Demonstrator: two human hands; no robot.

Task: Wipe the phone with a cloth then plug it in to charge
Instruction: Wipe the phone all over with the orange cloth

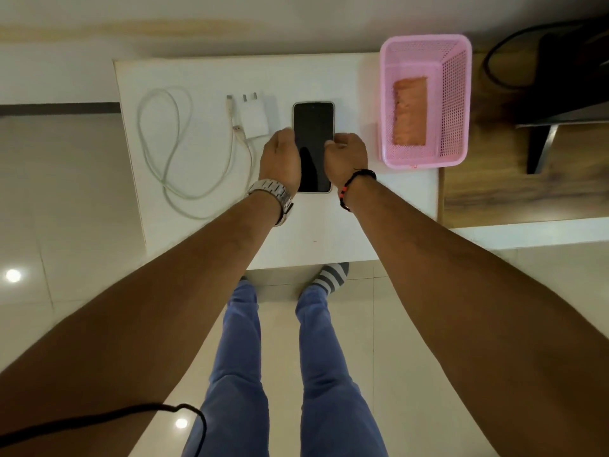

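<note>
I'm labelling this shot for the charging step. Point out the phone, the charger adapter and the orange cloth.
phone (313,127): head view, upper part of the dark screen.
charger adapter (256,117): head view, middle of the white body.
orange cloth (410,110): head view, middle of the cloth, inside the pink basket.

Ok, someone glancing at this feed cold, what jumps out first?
Two bare forearms reach in to the black phone mid-table, left hand and right hand at its long edges. Next, the pink basket at the far right corner, an orange cloth lying inside. Left of the phone sit a white charger and looped cable.
</note>
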